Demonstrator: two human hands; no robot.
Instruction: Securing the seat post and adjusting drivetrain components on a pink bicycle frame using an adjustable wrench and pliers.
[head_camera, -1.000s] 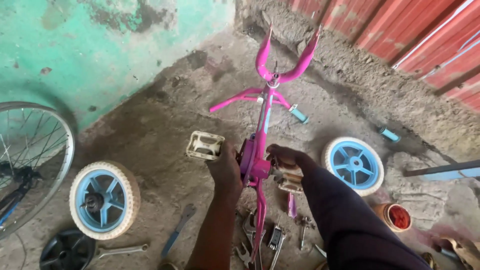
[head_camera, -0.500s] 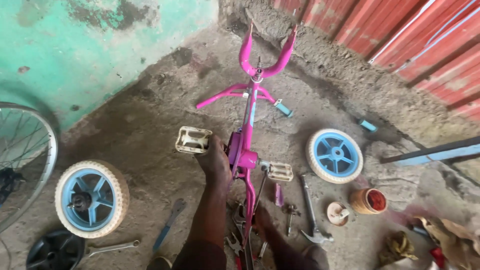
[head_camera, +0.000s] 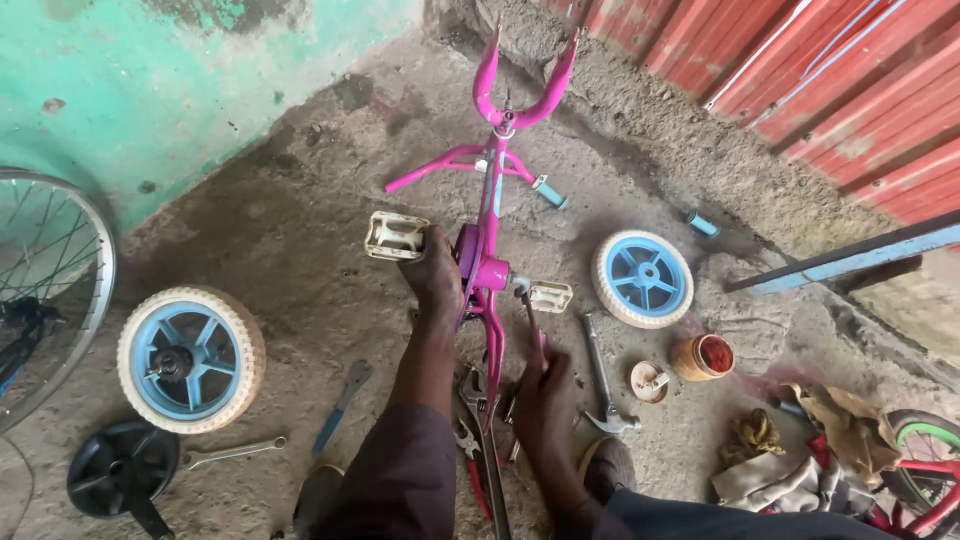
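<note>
pink frame (head_camera: 487, 262) lies on the floor between two blue wheels; left hand (head_camera: 433, 277) grasps it beside the crank, right hand (head_camera: 543, 392) clenches a tool (head_camera: 528, 313). stiff, light; hold its tubes.

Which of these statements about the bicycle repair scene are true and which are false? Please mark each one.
1. The left hand rests on the pink bicycle frame beside the left pedal. True.
2. The right hand holds a hammer. False: it grips a thin tool aimed at the crank; the hammer lies on the ground.
3. Both small blue wheels are mounted. False: both lie flat on the ground.
4. An open pot of red grease stands on the ground. True.
</note>
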